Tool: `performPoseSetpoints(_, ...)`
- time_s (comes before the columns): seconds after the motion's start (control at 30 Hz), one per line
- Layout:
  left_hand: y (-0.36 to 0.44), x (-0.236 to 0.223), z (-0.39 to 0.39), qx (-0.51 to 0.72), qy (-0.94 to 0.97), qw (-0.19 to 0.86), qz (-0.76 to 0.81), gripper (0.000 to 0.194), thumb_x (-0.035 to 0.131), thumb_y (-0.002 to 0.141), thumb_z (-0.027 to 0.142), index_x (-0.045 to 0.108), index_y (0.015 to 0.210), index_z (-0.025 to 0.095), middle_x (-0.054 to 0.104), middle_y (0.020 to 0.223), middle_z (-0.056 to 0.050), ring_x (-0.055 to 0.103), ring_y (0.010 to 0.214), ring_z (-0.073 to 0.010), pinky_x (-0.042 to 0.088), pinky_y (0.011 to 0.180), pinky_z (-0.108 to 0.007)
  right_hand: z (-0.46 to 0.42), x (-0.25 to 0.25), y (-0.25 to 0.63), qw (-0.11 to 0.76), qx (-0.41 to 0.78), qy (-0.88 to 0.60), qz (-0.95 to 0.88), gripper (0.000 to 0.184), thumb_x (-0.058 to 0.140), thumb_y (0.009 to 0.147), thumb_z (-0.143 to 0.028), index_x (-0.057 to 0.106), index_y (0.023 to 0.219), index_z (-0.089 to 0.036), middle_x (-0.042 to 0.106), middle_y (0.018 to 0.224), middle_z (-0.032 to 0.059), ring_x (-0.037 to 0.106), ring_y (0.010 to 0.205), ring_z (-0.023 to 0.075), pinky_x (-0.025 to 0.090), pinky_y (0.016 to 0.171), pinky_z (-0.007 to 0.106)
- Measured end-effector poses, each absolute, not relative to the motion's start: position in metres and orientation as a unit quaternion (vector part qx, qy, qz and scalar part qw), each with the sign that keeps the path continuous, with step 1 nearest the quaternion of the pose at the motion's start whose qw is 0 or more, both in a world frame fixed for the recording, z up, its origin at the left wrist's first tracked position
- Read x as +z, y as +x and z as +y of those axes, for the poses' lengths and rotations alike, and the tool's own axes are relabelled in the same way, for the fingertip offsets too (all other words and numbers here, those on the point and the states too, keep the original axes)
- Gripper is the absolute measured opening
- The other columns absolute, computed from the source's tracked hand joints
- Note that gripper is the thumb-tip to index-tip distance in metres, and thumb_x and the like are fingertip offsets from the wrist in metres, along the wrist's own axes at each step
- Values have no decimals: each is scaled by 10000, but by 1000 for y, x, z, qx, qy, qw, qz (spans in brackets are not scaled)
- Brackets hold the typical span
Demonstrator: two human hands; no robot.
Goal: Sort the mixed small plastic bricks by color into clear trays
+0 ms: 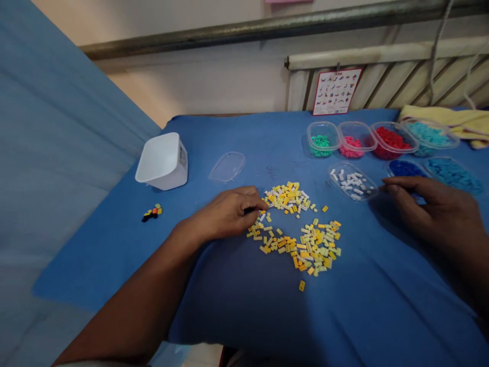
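Observation:
A scatter of small yellow and white bricks [301, 229] lies in the middle of the blue cloth [267, 311]. My left hand [225, 213] rests at the pile's left edge, fingers curled and tips pinched together on something small that I cannot make out. My right hand [431, 206] lies flat on the cloth to the right, fingers stretched out toward a clear tub of white bricks [353, 182], its fingertips just short of the tub's rim. Nothing shows in that hand.
Clear tubs of sorted bricks stand at the back right: green [323, 138], pink [353, 138], red [393, 140], light blue [430, 135], dark blue [405, 168], blue [453, 173]. A white bin [163, 160], a loose lid [226, 166] and a few dark and orange bricks [152, 212] sit left.

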State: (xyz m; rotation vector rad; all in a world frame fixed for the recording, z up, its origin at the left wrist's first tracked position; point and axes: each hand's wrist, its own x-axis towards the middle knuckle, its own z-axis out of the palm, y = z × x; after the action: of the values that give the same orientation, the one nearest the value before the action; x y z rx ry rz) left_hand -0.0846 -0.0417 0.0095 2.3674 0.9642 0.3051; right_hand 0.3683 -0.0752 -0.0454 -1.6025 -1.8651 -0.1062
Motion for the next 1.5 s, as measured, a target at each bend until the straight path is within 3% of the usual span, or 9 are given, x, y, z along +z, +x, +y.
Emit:
performPoseSetpoints(0.33,-87,13,-44,92,894,236,370,260,587,1085,219,832,1173,225,777,1160,-76,737,1110,-222,567,970,-357,-79,-46,366,324,-32,-599,-732,324,654,979,-464,867,1145,-284,890,1026,93,832,843,285,596,726,382)
performPoseSetpoints(0.87,-80,14,-48,61,901,146,404,296,635,1068,299,731,1325,188,740,1327,-143,699,1260,-316,553,1138,-505,-79,-44,364,303,7,-604,-737,338,647,940,-502,863,1133,-326,878,980,95,800,791,312,552,666,413)
performPoseSetpoints(0.97,-81,11,-47,65,903,127,406,331,605,1094,318,726,1371,184,740,1315,-151,696,1253,-323,554,1125,-512,-79,-46,364,319,12,-589,-742,325,654,943,-486,867,1116,-311,880,962,89,804,780,302,557,663,402)
performPoseSetpoints(1.17,-83,18,-50,72,909,159,379,238,557,1105,250,776,1173,186,753,1182,-112,714,1144,-268,554,1048,-445,-78,-45,363,321,28,-603,-730,310,680,922,-485,862,1111,-320,873,946,75,814,797,296,580,685,393)
performPoseSetpoints(1.33,-80,22,-57,64,912,170,366,266,603,1086,255,751,1299,197,749,1212,-115,704,1149,-260,551,1025,-420,-76,-42,358,318,46,-615,-720,303,672,902,-504,852,1087,-346,877,959,72,826,820,324,603,711,428)
performPoseSetpoints(1.5,-72,14,-57,31,913,129,386,290,542,1101,233,799,1229,193,748,1143,-116,715,1092,-279,534,953,-444,-77,-38,356,316,66,-598,-734,292,673,926,-494,837,1112,-340,889,990,60,846,857,326,637,777,445)
